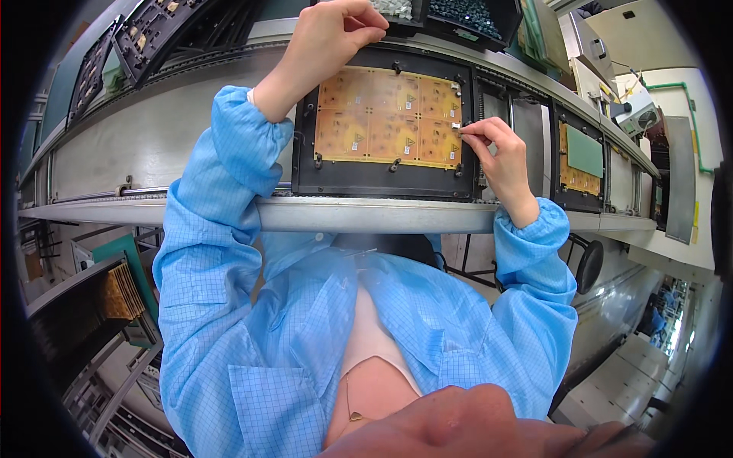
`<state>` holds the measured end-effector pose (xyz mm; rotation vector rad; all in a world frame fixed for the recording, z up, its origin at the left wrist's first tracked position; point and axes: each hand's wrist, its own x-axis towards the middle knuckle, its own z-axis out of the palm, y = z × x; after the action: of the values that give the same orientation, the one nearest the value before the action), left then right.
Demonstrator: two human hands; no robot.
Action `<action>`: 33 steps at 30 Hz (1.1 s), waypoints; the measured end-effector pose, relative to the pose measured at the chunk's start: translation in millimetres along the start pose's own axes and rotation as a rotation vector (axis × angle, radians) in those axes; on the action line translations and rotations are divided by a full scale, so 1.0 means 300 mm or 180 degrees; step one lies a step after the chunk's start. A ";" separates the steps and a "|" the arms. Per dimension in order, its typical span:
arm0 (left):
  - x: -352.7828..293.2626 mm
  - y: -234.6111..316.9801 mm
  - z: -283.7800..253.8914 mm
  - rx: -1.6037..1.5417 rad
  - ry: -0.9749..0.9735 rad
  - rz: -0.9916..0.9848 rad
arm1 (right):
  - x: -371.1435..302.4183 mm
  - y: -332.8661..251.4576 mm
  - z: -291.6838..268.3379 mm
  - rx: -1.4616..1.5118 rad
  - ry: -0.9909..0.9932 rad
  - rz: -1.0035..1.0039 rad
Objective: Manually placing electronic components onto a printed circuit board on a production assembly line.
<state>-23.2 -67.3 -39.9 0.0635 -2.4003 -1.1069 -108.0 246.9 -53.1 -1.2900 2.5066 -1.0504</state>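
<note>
A panel of orange-brown circuit boards (393,118) lies in a black carrier frame (382,185) on the conveyor in front of me. My right hand (500,156) is at the panel's right edge, thumb and forefinger pinched on a small white connector (456,125) that touches or nearly touches the board. Another small white part (456,86) sits farther up that same edge. Over the panel's far left corner, my left hand (336,38) reaches toward a bin of white parts (393,9). Its fingertips are pressed together, and anything between them is too small to make out.
Beside the white parts stands a black bin of dark blue components (466,19). A second carrier (578,187) with a green sheet (585,151) sits farther right on the conveyor. Black trays (153,38) lean at the far left. A metal rail (366,216) runs along the near side.
</note>
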 end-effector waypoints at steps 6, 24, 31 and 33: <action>-0.048 -0.011 0.005 -0.0148 -0.0038 -0.0056 | -0.002 0.016 -0.005 -0.0564 0.0193 -0.0913; -0.068 -0.031 0.012 -0.0387 0.0029 -0.0043 | 0.061 0.043 -0.065 -0.0618 -0.0318 -0.1620; -0.071 -0.009 0.005 -0.0638 -0.0070 -0.0425 | 0.100 0.045 -0.100 -0.0739 -0.0789 -0.1935; -0.075 0.012 0.020 -0.0782 0.0020 -0.0453 | 0.134 0.056 -0.121 -0.0300 -0.0630 -0.2050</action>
<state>-5.5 -55.1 -50.0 0.1565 -2.2641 -1.4566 -159.2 242.0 -29.2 -2.1889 2.0501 -0.8396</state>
